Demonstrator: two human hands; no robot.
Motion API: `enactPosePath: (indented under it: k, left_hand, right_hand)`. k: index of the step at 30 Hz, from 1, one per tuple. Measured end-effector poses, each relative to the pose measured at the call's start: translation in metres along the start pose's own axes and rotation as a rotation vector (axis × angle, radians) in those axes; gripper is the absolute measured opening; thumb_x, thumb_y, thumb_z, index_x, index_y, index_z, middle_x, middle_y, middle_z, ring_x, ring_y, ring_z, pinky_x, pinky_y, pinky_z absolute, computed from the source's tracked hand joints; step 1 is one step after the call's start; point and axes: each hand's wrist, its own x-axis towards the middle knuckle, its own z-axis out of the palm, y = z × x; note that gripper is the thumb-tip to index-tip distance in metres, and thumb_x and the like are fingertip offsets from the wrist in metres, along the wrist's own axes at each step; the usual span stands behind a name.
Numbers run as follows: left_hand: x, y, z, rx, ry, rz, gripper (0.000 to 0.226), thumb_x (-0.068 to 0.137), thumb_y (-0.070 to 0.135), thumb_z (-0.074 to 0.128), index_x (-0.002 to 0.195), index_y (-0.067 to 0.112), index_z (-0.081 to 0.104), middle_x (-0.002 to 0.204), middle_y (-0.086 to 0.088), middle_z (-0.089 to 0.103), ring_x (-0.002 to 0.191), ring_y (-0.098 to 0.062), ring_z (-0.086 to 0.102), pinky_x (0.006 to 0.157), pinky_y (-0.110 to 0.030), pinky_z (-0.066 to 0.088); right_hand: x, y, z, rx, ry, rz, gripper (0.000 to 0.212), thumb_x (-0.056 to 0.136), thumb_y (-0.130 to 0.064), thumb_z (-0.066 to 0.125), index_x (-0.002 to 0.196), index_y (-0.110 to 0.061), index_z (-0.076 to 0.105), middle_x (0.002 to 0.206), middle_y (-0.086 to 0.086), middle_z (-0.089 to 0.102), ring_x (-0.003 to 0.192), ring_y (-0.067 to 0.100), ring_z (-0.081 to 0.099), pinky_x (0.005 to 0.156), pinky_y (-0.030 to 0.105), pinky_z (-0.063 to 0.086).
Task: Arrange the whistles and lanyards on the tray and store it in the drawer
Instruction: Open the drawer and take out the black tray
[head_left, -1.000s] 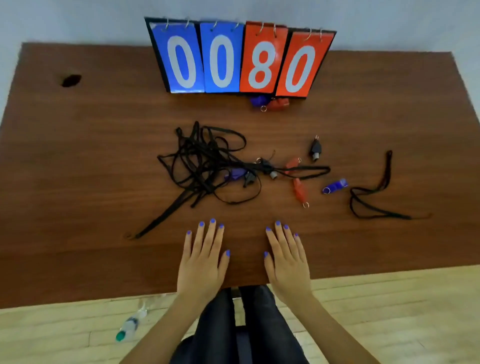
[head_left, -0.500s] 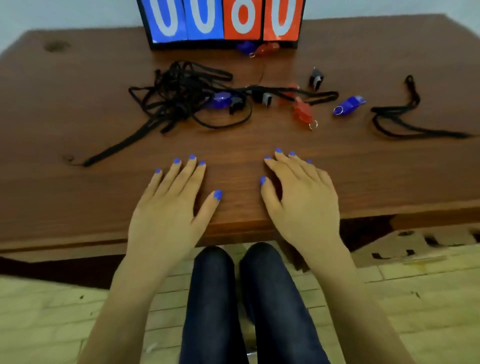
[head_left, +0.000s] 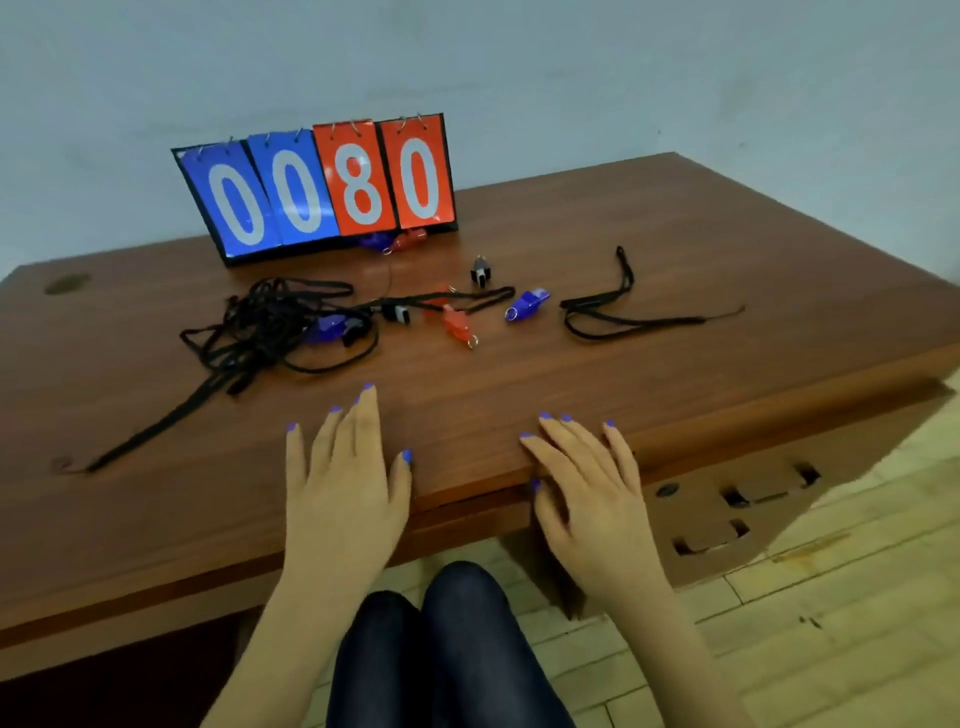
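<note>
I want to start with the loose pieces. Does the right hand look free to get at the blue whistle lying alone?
Probably yes. The right hand rests open at the table edge, and only bare table lies between it and the blue whistle, which no lanyard covers.

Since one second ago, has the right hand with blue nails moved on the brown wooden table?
Yes. The right hand has slid back toward the table's near edge; its thumb now hangs over that edge.

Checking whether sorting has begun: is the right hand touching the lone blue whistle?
Apart. The head view shows the right hand resting at the table's near edge, with bare wood between its fingertips and the blue whistle farther back.
</note>
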Motion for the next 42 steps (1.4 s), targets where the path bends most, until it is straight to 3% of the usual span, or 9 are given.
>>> enactPosePath:
  k: [6, 14, 21, 24, 26, 32, 35, 39, 42]
  left_hand:
    - [0.023, 0.099, 0.018, -0.057, -0.047, 0.371, 0.047, 0.084, 0.040, 0.035, 0.117, 0.018, 0.061, 0.122, 0.001, 0.062, 0.121, -0.019, 0.052, 0.107, -0.046, 0.027]
    - [0.043, 0.146, 0.047, 0.021, -0.096, 0.648, 0.055, 0.083, 0.048, 0.035, 0.125, 0.019, 0.055, 0.129, -0.001, 0.058, 0.124, -0.023, 0.049, 0.105, -0.047, 0.037]
    - [0.042, 0.142, 0.055, 0.010, -0.031, 0.664, 0.054, 0.084, 0.045, 0.039, 0.129, 0.018, 0.051, 0.131, -0.002, 0.057, 0.121, -0.020, 0.053, 0.098, -0.041, 0.044]
    - [0.040, 0.142, 0.056, 0.033, -0.016, 0.672, 0.054, 0.086, 0.043, 0.053, 0.133, 0.016, 0.046, 0.134, -0.005, 0.054, 0.122, -0.023, 0.052, 0.098, -0.042, 0.044]
    - [0.039, 0.143, 0.055, 0.045, -0.016, 0.682, 0.059, 0.083, 0.041, 0.059, 0.133, 0.015, 0.045, 0.134, -0.007, 0.054, 0.121, -0.025, 0.053, 0.097, -0.043, 0.044]
    - [0.039, 0.142, 0.048, 0.047, -0.036, 0.670, 0.068, 0.071, 0.030, 0.073, 0.132, 0.015, 0.046, 0.133, -0.006, 0.054, 0.121, -0.024, 0.053, 0.097, -0.042, 0.043]
    - [0.040, 0.139, 0.048, 0.031, -0.044, 0.668, 0.068, 0.073, 0.027, 0.073, 0.133, 0.016, 0.045, 0.134, -0.006, 0.053, 0.123, -0.023, 0.051, 0.099, -0.040, 0.039]
    - [0.041, 0.138, 0.048, 0.014, -0.051, 0.688, 0.065, 0.076, 0.026, 0.070, 0.135, 0.014, 0.044, 0.136, -0.008, 0.051, 0.126, -0.025, 0.048, 0.102, -0.043, 0.037]
    - [0.042, 0.138, 0.046, -0.004, -0.062, 0.698, 0.064, 0.078, 0.025, 0.067, 0.136, 0.013, 0.042, 0.138, -0.009, 0.048, 0.127, -0.026, 0.045, 0.103, -0.045, 0.035]
  right_hand:
    - [-0.029, 0.081, -0.005, -0.143, 0.201, 0.425, 0.066, 0.085, -0.022, 0.048, 0.144, -0.009, 0.022, 0.152, 0.017, 0.018, 0.141, 0.030, 0.015, 0.116, 0.042, 0.011]
    - [-0.063, 0.136, 0.030, -0.261, 0.055, 0.449, 0.053, 0.097, -0.029, 0.015, 0.140, 0.000, 0.027, 0.146, 0.017, 0.029, 0.135, 0.029, 0.030, 0.112, 0.043, 0.021]
    - [-0.072, 0.151, 0.016, -0.324, 0.008, 0.346, 0.061, 0.076, -0.003, 0.030, 0.137, -0.007, 0.032, 0.142, 0.009, 0.031, 0.131, 0.024, 0.034, 0.101, 0.032, 0.039]
    - [-0.087, 0.153, 0.010, -0.337, -0.013, 0.349, 0.074, 0.076, -0.002, 0.028, 0.148, -0.014, 0.013, 0.148, 0.003, 0.023, 0.137, 0.023, 0.026, 0.115, 0.024, 0.017]
    - [-0.100, 0.152, 0.007, -0.348, 0.030, 0.328, 0.069, 0.077, 0.002, 0.030, 0.145, -0.009, 0.021, 0.149, 0.005, 0.024, 0.141, 0.022, 0.021, 0.118, 0.023, 0.007]
    - [-0.146, 0.143, -0.015, -0.358, 0.128, 0.277, 0.062, 0.077, 0.003, 0.036, 0.138, -0.003, 0.029, 0.144, 0.012, 0.030, 0.145, 0.017, 0.009, 0.113, 0.032, 0.023]
    - [-0.173, 0.138, -0.031, -0.359, 0.094, 0.300, 0.068, 0.080, 0.001, 0.035, 0.145, -0.009, 0.017, 0.145, 0.011, 0.028, 0.145, 0.016, 0.010, 0.117, 0.029, 0.019]
    - [-0.207, 0.124, -0.050, -0.370, 0.083, 0.374, 0.062, 0.077, 0.001, 0.039, 0.138, -0.007, 0.029, 0.155, 0.000, 0.012, 0.145, 0.015, 0.008, 0.119, 0.027, 0.012]
    - [-0.228, 0.111, -0.066, -0.368, 0.068, 0.442, 0.074, 0.074, 0.002, 0.040, 0.143, -0.015, 0.020, 0.156, -0.002, 0.007, 0.145, 0.012, 0.007, 0.118, 0.024, 0.011]
